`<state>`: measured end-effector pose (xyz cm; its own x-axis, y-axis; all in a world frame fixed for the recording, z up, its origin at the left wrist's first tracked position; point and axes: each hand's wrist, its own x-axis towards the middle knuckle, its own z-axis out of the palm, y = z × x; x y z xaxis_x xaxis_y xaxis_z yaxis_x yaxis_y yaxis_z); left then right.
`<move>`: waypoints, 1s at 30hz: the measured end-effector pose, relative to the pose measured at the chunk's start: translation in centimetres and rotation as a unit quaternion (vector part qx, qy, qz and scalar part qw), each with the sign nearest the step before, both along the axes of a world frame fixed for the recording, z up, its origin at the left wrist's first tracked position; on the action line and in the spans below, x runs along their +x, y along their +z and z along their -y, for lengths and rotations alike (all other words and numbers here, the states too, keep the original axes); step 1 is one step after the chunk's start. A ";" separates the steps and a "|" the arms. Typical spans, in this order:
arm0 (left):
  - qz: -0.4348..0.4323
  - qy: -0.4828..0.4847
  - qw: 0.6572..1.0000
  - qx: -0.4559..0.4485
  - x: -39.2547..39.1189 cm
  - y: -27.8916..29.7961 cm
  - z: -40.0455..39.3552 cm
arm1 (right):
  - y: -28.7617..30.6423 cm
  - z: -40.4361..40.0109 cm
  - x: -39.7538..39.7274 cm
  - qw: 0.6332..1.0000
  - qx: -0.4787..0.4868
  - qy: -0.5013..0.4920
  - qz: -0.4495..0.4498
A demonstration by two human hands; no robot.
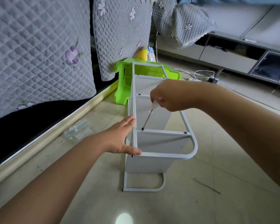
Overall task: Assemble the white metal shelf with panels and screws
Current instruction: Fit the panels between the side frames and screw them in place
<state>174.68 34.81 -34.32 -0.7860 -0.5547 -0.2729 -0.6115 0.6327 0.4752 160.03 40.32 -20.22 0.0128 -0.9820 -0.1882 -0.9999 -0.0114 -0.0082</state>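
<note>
The shelf (153, 149) lies on its side on the tiled floor (217, 159), its long axis running away from the person toward the green stool (124, 75) at its far end. The right hand (170, 96) is clenched round the clear handle of a screwdriver (149, 114). The shaft slants down and to the left, away from that grip, and its tip sits on a dark screw (142, 129) at the left end of the near crossbar (162, 132), where the bar meets the long left rail. So the screw lies below and left of the right hand, and the tool's axis is tilted rather than square to the bar; I judge that driving it cleanly calls for keeping the tip seated in the head.

The left hand (121, 139) is nearer to that joint. It lies flat, fingers straight, against the outside of the left rail, with the thumb (132, 151) hooked onto the near corner of the frame, bracing it rather than gripping anything.

The shelf is white-painted metal tube with a rounded near-right corner and flat pale panels between the two side frames. A second dark screw (185, 132) shows at the right end of the same crossbar, and another (139, 94) on the bar farther along.
</note>
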 end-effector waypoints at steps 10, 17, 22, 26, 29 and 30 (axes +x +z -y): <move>0.011 -0.001 1.000 -0.003 -0.2 0.3 -0.1 | 0.4 0.9 -0.9 0.995 0.080 -0.027 -0.049; 0.006 -0.001 1.000 -0.004 -0.2 0.5 0.0 | -1.7 -0.9 -0.1 0.997 -0.016 0.057 0.045; -0.002 0.001 1.000 0.000 -0.3 0.2 -0.1 | -1.2 -1.1 -1.0 0.994 -0.051 0.094 -0.027; 0.002 0.002 1.000 0.006 -0.4 0.4 -0.3 | -1.0 -1.0 -0.3 0.981 -0.032 0.074 -0.174; 0.016 -0.002 1.000 0.007 -0.4 0.5 -0.4 | -1.3 -0.6 0.6 0.984 -0.030 0.033 -0.172; 0.027 -0.004 1.000 0.008 -0.4 0.6 -0.4 | -1.4 -0.5 0.6 0.985 -0.031 0.032 -0.166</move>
<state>174.31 35.26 -33.72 -0.7744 -0.5441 -0.3227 -0.6312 0.6305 0.4516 160.67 40.78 -21.64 0.0221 -0.9910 -0.1317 -0.9449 -0.0638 0.3212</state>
